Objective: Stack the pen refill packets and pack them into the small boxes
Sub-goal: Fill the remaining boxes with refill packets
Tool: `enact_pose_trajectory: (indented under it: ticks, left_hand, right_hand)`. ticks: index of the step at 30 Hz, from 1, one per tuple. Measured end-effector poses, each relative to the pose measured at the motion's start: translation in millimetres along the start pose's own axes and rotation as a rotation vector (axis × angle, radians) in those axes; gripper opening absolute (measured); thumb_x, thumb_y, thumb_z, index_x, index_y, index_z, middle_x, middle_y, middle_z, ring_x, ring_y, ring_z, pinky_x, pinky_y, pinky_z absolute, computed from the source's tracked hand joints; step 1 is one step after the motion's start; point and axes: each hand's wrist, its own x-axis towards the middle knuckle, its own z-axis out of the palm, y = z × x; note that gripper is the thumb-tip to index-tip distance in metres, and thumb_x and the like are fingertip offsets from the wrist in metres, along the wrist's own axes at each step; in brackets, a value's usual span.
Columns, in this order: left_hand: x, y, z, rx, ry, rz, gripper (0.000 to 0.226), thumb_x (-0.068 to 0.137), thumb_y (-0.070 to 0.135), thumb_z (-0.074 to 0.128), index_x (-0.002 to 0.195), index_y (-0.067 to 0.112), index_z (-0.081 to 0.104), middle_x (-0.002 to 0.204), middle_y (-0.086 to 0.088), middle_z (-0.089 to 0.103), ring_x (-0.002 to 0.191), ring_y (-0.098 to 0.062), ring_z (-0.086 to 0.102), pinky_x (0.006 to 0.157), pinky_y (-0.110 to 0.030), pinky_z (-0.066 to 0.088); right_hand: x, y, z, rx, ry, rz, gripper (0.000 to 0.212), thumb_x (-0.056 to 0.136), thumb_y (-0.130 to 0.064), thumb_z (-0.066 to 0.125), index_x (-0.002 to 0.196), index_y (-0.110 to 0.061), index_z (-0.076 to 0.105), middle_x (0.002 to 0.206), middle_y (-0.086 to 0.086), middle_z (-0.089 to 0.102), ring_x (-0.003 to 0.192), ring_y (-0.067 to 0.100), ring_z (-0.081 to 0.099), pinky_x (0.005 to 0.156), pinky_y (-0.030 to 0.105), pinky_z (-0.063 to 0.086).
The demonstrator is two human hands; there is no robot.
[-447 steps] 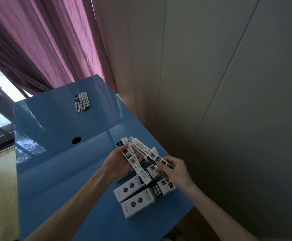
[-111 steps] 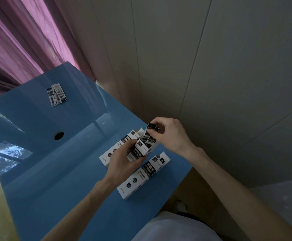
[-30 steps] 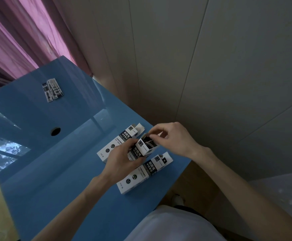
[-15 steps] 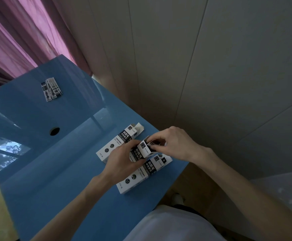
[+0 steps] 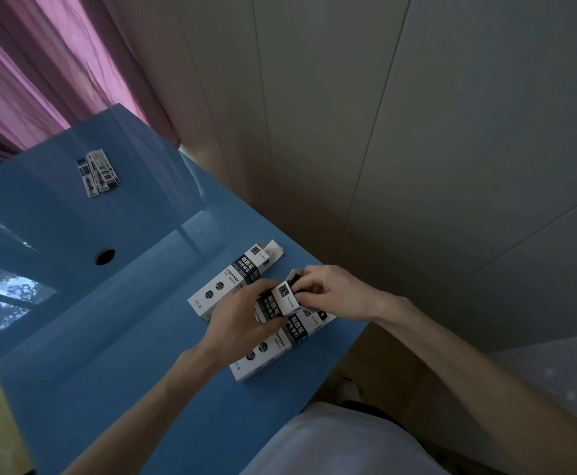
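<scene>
A small white-and-black box [image 5: 282, 301] is gripped around its body by the left hand [image 5: 237, 320], fingers curled over it, and is held just above the blue table [image 5: 126, 337]. Its far end is pinched by the right hand [image 5: 328, 291], whose thumb and fingertips are folded in on the end flap [image 5: 294, 279]; dark contents are glimpsed at that opening, though what they are cannot be told.

Directly beneath both hands, a second box [image 5: 273, 347] is seen lying flat near the table's edge, its dark printed band and round marks facing up. Just beyond the left hand, a third box [image 5: 235, 281] is laid on its side, roughly parallel to the second, with its far end flap [image 5: 273, 250] left standing open.

Well beyond the hands, toward the far left corner of the table, a small pile of refill packets [image 5: 97, 173] is left lying flat, side by side and partly overlapped. Between that pile and the hands, a round dark hole [image 5: 104, 256] is set into the tabletop. The glossy surface is marked by window reflections at the left.

Pink curtains [image 5: 40, 63] are hung past the far edge, and pale wall panels [image 5: 417, 132] are ranged to the right of the hands. A white garment [image 5: 342, 443] is visible at the bottom, nearest the camera.
</scene>
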Motion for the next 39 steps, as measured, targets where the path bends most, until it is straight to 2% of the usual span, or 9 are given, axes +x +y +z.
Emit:
enact_pose_trajectory:
  ticks: [3,7,11,14,18,24,28,32,39]
  left_hand:
    - [-1,-4,-1,-0.031,0.009,-0.019,0.051,0.081,0.048,0.08,0.127,0.038,0.061,0.11,0.022,0.07,0.103,0.002,0.064,0.091,-0.029,0.055]
    - [3,-3,0,-0.065,0.008,-0.012,0.052,0.08,0.054,0.077,0.126,0.037,0.061,0.109,0.022,0.07,0.102,0.002,0.064,0.091,-0.032,0.057]
    - [6,0,0,-0.072,0.009,-0.002,0.051,0.079,0.053,0.076,0.125,0.038,0.061,0.106,0.023,0.07,0.1,0.003,0.065,0.088,-0.034,0.058]
    - [5,-1,-1,-0.087,0.008,0.003,0.055,0.076,0.06,0.071,0.126,0.037,0.061,0.108,0.023,0.07,0.103,0.003,0.065,0.09,-0.034,0.058]
    - [2,-3,-2,-0.116,0.021,-0.01,0.059,0.075,0.063,0.067,0.127,0.037,0.061,0.111,0.022,0.07,0.105,0.003,0.065,0.091,-0.034,0.058]
    - [3,-2,-1,-0.132,-0.014,0.001,0.058,0.077,0.061,0.069,0.129,0.039,0.059,0.113,0.023,0.069,0.108,0.002,0.065,0.093,-0.036,0.058]
    - [2,-1,-1,-0.131,-0.001,0.002,0.057,0.077,0.062,0.069,0.129,0.039,0.059,0.113,0.023,0.069,0.108,0.001,0.065,0.094,-0.036,0.058]
    - [1,-2,-1,-0.126,0.012,-0.002,0.06,0.076,0.064,0.067,0.129,0.037,0.06,0.113,0.022,0.069,0.107,0.001,0.065,0.094,-0.036,0.058]
    - [2,2,2,-0.124,0.019,0.029,0.05,0.081,0.041,0.081,0.127,0.034,0.062,0.112,0.023,0.069,0.107,0.004,0.064,0.095,-0.032,0.056]
  right_hand:
    - [-4,3,-1,0.007,0.101,0.001,0.019,0.096,-0.027,0.07,0.114,-0.027,0.077,0.1,-0.011,0.069,0.084,0.003,0.064,0.074,0.025,0.053]
    - [-3,0,0,-0.042,0.246,-0.012,0.013,0.088,-0.027,0.079,0.1,-0.03,0.08,0.092,-0.014,0.076,0.081,-0.002,0.067,0.071,0.018,0.053]
    - [3,-5,-1,-0.043,0.205,-0.013,0.011,0.086,-0.03,0.079,0.097,-0.031,0.081,0.083,-0.022,0.073,0.079,-0.004,0.068,0.075,0.025,0.059]
    - [2,-2,-9,-0.006,0.175,0.006,0.02,0.086,-0.036,0.081,0.104,-0.03,0.078,0.089,-0.016,0.075,0.081,0.0,0.069,0.075,0.026,0.06]
    - [-2,4,-20,0.061,0.28,0.028,0.025,0.088,-0.04,0.078,0.109,-0.026,0.072,0.096,-0.013,0.071,0.079,0.005,0.067,0.069,0.024,0.057]
    - [4,-1,-13,-0.026,0.21,0.023,0.013,0.091,-0.03,0.077,0.104,-0.028,0.078,0.093,-0.013,0.075,0.078,0.003,0.069,0.075,0.028,0.059]
    - [3,-7,-10,-0.112,0.23,0.009,0.019,0.095,-0.03,0.07,0.112,-0.035,0.077,0.097,-0.017,0.077,0.081,-0.004,0.069,0.076,0.022,0.057]
    - [1,-11,-8,-0.245,0.259,-0.002,0.023,0.096,-0.032,0.067,0.114,-0.042,0.075,0.096,-0.02,0.077,0.08,-0.003,0.069,0.075,0.026,0.059]
    - [4,-13,-11,-0.261,0.21,0.015,0.014,0.091,-0.035,0.073,0.103,-0.037,0.08,0.091,-0.019,0.077,0.081,-0.001,0.069,0.077,0.031,0.06]
